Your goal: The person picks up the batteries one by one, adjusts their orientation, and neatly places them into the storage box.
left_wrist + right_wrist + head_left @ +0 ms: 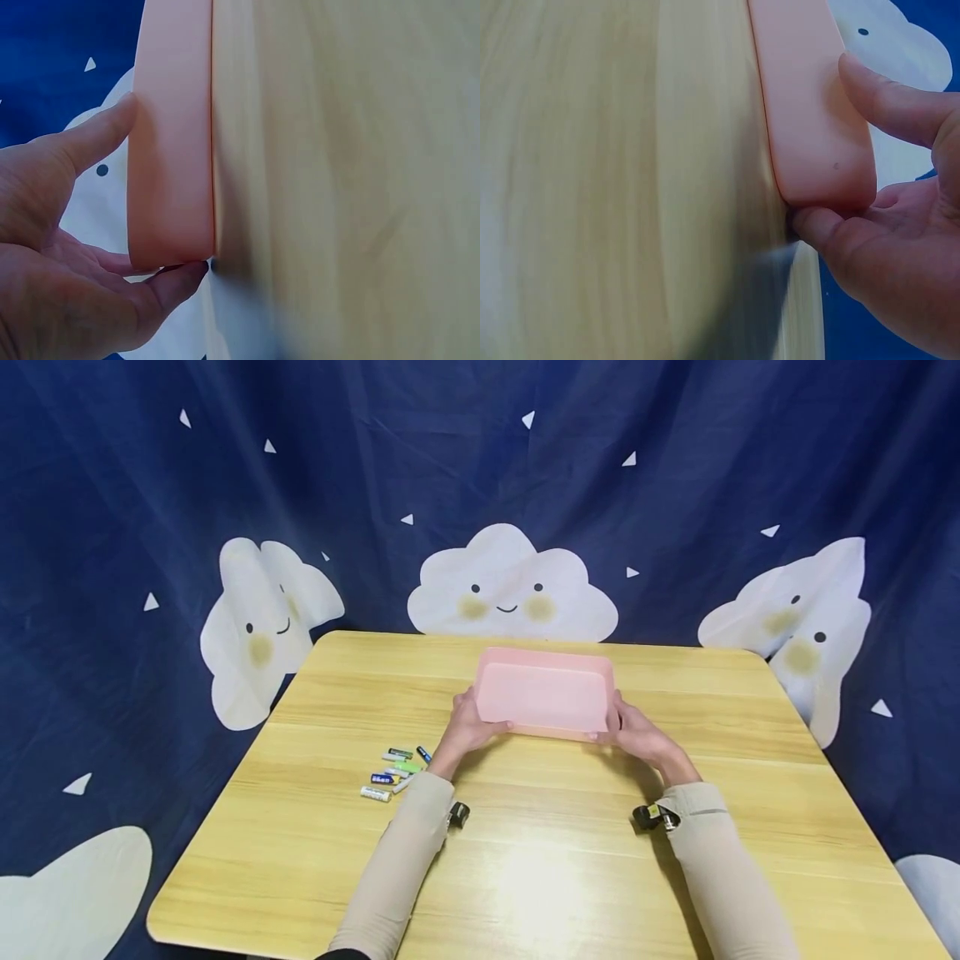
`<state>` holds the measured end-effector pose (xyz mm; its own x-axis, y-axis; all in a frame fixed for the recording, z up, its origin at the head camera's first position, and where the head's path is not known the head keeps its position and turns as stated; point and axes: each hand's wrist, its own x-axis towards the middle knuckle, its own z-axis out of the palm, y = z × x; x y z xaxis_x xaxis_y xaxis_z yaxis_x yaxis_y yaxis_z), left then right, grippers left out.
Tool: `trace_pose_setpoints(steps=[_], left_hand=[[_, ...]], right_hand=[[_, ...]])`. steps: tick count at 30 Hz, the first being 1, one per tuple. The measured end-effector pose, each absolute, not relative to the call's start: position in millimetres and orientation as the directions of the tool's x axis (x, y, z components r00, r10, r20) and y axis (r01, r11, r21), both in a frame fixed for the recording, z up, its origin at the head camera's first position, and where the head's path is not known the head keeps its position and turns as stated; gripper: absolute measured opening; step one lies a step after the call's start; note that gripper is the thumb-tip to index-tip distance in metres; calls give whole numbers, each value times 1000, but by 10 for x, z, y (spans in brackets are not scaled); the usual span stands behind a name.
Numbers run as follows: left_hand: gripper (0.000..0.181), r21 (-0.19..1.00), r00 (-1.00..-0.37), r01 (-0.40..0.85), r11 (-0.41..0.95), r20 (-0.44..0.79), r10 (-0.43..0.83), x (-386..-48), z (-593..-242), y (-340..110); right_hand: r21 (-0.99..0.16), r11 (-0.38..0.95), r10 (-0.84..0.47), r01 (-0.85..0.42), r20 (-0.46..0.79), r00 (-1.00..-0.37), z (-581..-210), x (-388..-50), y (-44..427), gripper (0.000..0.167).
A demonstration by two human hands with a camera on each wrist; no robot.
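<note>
A shallow pink rectangular tray (543, 697) lies toward the back of the wooden table, its open side up and no contents visible. My left hand (468, 727) grips its left end, with the thumb on the front wall and the other fingers around the corner. At the opposite end, my right hand (633, 731) holds the tray the same way. Both wrist views show the tray's outer wall (172, 142) close against the tabletop, a fingertip of each hand near its lower edge.
Several batteries (377, 794) of mixed colours lie in a loose group left of my left forearm. The wooden table (750, 760) has rounded corners. Behind it hangs a dark blue curtain (465, 460) with white clouds. Small dark devices (459, 814) sit at both wrists.
</note>
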<state>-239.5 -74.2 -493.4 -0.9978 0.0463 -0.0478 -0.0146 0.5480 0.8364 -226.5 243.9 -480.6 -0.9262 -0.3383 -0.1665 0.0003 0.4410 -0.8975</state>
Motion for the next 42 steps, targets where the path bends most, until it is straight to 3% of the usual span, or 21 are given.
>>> trace_pose_setpoints(steps=[13, 28, 42], left_hand=[[105, 804, -989, -119, 582, -145, -1, -2304, -4863, -909], [109, 776, -988, -116, 620, -154, 9, -2213, -4815, -1026], [102, 772, -990, -95, 629, -142, 25, -2161, -4820, -1080]], right_hand=[[-908, 418, -356, 28, -193, -914, -4813, -2249, 2256, 116], [-892, 450, -338, 42, -213, -917, -4833, -2241, 2156, 122], [-878, 475, -361, -57, -136, -922, -4784, -2172, 2131, 108]])
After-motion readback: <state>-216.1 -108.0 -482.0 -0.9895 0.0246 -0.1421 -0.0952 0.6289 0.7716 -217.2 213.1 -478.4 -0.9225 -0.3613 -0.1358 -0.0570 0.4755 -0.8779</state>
